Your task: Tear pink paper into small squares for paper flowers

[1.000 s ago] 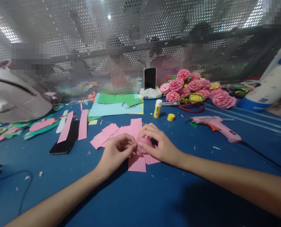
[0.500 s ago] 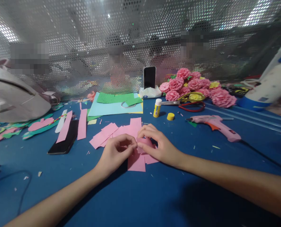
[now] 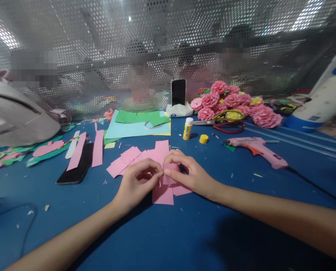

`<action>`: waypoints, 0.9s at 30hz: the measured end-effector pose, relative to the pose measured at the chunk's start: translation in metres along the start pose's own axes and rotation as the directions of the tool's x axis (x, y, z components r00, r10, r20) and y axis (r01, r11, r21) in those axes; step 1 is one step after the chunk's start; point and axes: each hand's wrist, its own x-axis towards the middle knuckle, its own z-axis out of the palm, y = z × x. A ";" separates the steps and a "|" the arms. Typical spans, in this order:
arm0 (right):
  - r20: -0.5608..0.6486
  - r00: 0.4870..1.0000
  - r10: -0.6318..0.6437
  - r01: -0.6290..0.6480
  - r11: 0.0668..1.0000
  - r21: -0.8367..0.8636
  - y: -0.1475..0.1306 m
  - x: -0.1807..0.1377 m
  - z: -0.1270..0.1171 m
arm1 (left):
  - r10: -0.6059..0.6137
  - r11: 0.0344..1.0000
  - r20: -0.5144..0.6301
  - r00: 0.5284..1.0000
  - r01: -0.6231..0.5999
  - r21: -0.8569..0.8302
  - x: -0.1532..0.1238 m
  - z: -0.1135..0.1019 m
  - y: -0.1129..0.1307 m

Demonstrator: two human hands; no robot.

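Observation:
Between my hands a small piece of pink paper [image 3: 171, 169] is raised and curved. My right hand [image 3: 194, 175] grips it, thumb in front and fingers behind. My left hand [image 3: 139, 180] is closed in a pinch at the paper's left edge, its fingertips meeting those of the right; the exact grip there is partly hidden. Under and behind both hands lie several flat pink paper pieces [image 3: 162, 195], overlapping on the blue table [image 3: 145, 241].
A glue stick [image 3: 187, 128] stands beside its yellow cap [image 3: 203, 139]. To the right lie a pink glue gun [image 3: 258, 148], scissors [image 3: 228, 126] and pink paper flowers [image 3: 213, 99]. Leftward are a black phone [image 3: 77, 171], pink strips [image 3: 98, 148] and a pale bag [image 3: 18, 113].
The pink paper between my hands has become more curved at its right side. Both hands stay in nearly the same place.

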 end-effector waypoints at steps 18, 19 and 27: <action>0.023 1.000 -0.015 0.014 1.000 0.014 -0.005 0.001 -0.001 | -0.019 0.998 0.054 0.998 0.022 -0.063 0.001 0.001 0.001; 0.024 1.000 -0.014 0.014 1.000 0.014 -0.005 0.001 -0.001 | -0.014 0.998 0.058 0.998 0.017 -0.058 0.001 0.000 0.001; 0.004 1.000 -0.024 0.024 0.999 0.027 -0.005 0.000 -0.001 | 0.032 0.999 0.067 0.997 -0.031 -0.013 0.000 -0.001 -0.001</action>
